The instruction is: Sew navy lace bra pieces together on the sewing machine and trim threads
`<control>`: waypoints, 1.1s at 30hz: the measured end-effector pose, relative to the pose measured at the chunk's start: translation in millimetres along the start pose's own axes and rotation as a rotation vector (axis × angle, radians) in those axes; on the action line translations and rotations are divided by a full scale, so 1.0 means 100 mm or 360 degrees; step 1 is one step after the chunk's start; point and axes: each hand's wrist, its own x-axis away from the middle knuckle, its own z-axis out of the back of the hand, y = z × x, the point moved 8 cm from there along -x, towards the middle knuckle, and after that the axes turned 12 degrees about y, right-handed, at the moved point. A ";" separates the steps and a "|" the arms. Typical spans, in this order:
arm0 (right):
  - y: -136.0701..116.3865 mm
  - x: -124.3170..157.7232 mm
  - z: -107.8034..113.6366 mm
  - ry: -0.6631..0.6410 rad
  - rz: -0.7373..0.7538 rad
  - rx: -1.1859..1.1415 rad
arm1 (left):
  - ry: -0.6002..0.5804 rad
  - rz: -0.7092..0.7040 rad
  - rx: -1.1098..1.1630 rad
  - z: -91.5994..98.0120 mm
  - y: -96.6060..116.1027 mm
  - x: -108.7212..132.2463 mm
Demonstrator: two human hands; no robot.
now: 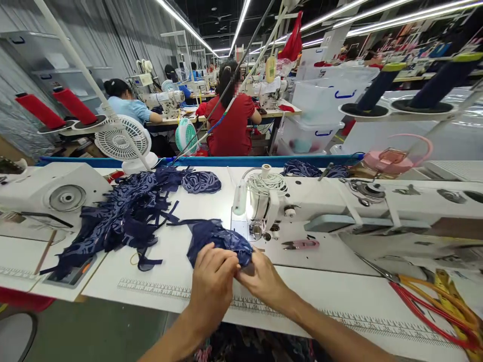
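Note:
A navy patterned fabric piece, partly sheer, lies bunched on the white table just left of the sewing machine's needle area. My left hand grips its near edge with bent fingers. My right hand pinches its right corner, close to the machine. The fingertips of both hands nearly meet, and the part of the cloth under them is hidden. A long heap of similar navy pieces with loose straps spreads to the left. Behind it sits a folded oval navy piece.
Pink thread snips lie by the machine base. Scissors with red and orange handles rest at the right. A printed ruler runs along the table's front edge. A white fan stands behind the heap. Two co-workers sit ahead.

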 end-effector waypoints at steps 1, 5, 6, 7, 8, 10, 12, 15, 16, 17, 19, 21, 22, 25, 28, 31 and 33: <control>-0.07 0.02 0.01 0.0056 -0.0026 -0.0119 | 0.0004 -0.0005 0.0057 0.05 0.07 -0.02; -0.19 0.19 0.23 -0.0100 -0.0256 -0.0531 | -0.0050 0.0190 0.0203 0.35 0.09 -0.17; -0.19 0.23 0.37 -0.0141 -0.0327 -0.0566 | -0.0187 0.0297 0.0251 0.36 0.04 -0.20; -0.18 0.23 0.55 -0.0149 -0.0365 -0.0551 | -0.0398 0.0413 0.0313 0.32 -0.01 -0.21; -0.15 0.21 0.76 -0.0118 -0.0399 -0.0470 | -0.0639 0.0508 0.0367 0.24 -0.06 -0.20; -0.09 0.11 1.10 -0.0152 -0.0313 -0.0129 | -0.1040 0.0568 0.0402 0.04 -0.15 -0.16; -0.02 0.00 1.26 -0.0243 -0.0149 0.0292 | -0.1180 0.0445 0.0280 -0.20 -0.26 -0.16; -0.01 -0.03 1.31 0.0057 0.0157 0.0892 | -0.1069 0.0285 -0.0059 -0.53 -0.40 -0.10; -0.06 0.05 1.24 0.0207 0.0274 0.1009 | -0.0950 0.0235 -0.0166 -0.58 -0.40 -0.07; -0.12 0.17 1.12 0.0300 0.0392 0.1032 | -0.0783 0.0148 -0.0252 -0.58 -0.36 -0.04; -0.15 0.45 0.77 0.0232 0.0491 0.0874 | -0.0490 -0.0108 -0.0289 -0.50 -0.14 0.08; -0.10 0.67 0.45 -0.0006 0.0565 0.0788 | -0.0440 -0.0387 -0.0148 -0.45 0.12 0.28; -0.05 0.72 0.39 -0.0051 0.0614 0.0800 | -0.0504 -0.0486 -0.0078 -0.45 0.20 0.40; 0.16 0.63 0.48 -0.0195 0.0752 0.0873 | -0.0687 -0.0582 -0.0025 -0.47 0.24 0.62; 0.27 0.39 0.65 -0.0422 0.0852 0.0793 | -0.0772 -0.0586 0.0003 -0.54 0.18 0.66; 0.27 0.15 0.70 -0.0410 0.0644 0.0735 | -0.0802 -0.0565 0.0022 -0.62 0.18 0.64; 0.27 0.04 0.62 -0.0265 0.0438 0.0715 | -0.0810 -0.0538 0.0016 -0.66 0.20 0.62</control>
